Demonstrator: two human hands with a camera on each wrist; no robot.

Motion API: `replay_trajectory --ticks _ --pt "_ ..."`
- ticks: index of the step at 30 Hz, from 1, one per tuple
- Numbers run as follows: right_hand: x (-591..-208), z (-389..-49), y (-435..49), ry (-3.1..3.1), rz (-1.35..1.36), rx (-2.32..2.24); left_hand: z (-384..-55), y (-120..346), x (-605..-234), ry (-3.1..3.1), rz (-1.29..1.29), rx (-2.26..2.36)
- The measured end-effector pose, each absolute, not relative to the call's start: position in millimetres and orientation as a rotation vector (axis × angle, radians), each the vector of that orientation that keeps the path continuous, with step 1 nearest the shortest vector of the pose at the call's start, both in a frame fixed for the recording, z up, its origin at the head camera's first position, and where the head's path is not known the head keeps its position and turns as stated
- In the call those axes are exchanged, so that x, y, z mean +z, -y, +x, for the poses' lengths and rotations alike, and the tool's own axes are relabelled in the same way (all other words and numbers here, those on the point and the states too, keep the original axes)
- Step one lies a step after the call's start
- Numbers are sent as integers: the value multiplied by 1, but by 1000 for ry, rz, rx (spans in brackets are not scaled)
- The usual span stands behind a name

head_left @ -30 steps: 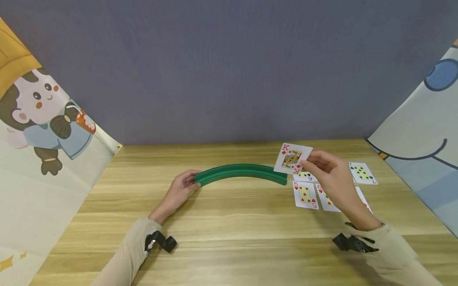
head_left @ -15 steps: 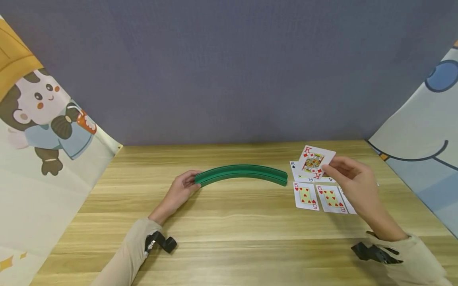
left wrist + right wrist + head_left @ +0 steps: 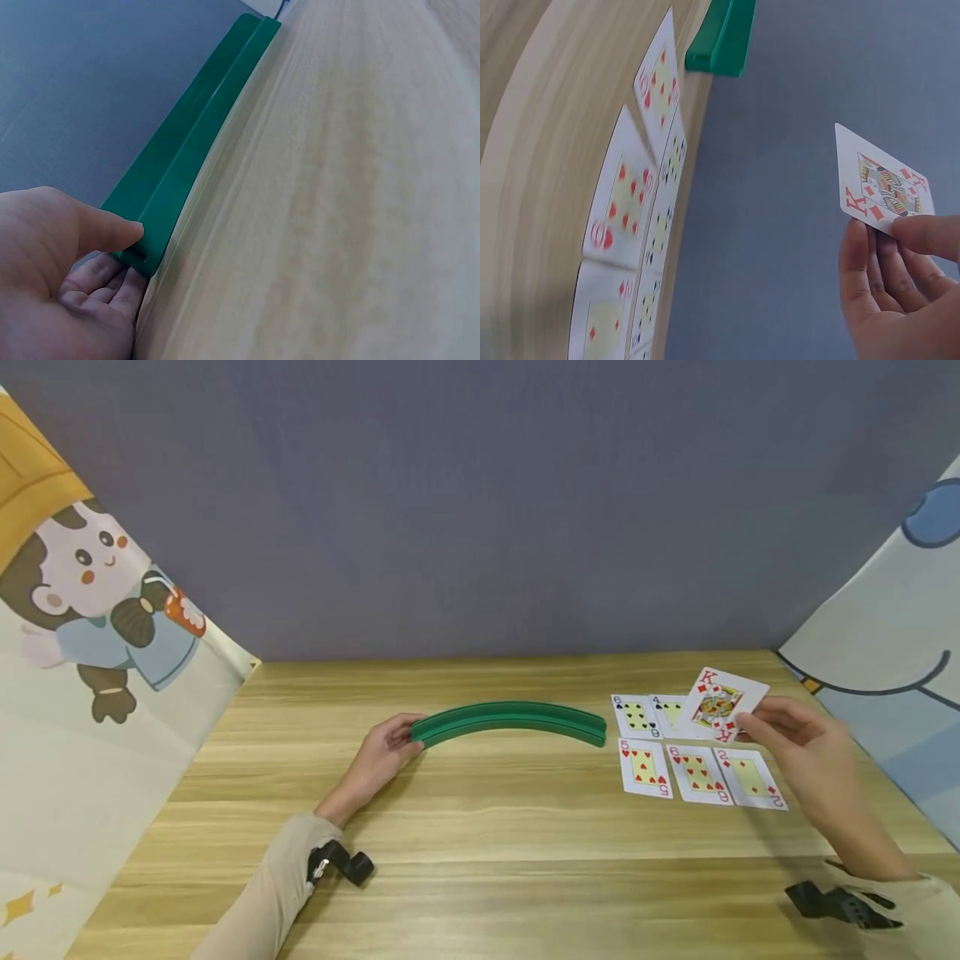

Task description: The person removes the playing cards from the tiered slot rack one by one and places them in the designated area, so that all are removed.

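A curved green card holder (image 3: 510, 717) lies on the wooden table, a groove running along its length. My left hand (image 3: 381, 762) grips its left end; in the left wrist view the thumb presses on the green holder (image 3: 191, 139) from above, with the other fingers below its end. My right hand (image 3: 813, 760) pinches a king of diamonds (image 3: 716, 706) by its lower right corner, face toward me. That card is held above the laid-out cards and hides part of the back row. Seen from the right wrist, the king (image 3: 885, 184) is clear of the table.
Face-up cards lie in two rows right of the holder. In front are the five of hearts (image 3: 645, 768), six of hearts (image 3: 699, 775) and two of diamonds (image 3: 752, 779); behind, the six of spades (image 3: 634, 717) and four of spades (image 3: 666, 714). A grey partition (image 3: 510, 510) stands behind.
My right hand has carried the king of diamonds rightward, from near the holder's right end to above the back row. The front-row cards are now uncovered. My left hand stays on the holder.
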State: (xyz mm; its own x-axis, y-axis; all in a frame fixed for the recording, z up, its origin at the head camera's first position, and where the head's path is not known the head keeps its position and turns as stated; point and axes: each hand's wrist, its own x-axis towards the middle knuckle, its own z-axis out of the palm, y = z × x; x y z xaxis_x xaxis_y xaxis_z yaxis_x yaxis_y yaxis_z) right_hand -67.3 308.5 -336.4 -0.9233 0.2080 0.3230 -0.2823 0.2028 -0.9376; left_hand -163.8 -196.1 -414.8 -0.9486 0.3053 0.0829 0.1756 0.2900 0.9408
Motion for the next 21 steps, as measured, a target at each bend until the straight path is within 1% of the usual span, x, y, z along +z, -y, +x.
replay_trajectory --ticks 10,17,21 --pt "-347 -69 -339 2032 13 1812 -163 194 -413 -2412 460 1766" --pt "-359 -67 -366 2278 -104 1546 -163 196 -416 -2425 468 1768" --pt "-367 -67 -378 2342 -154 1519 -164 197 -416 -2439 468 1756"
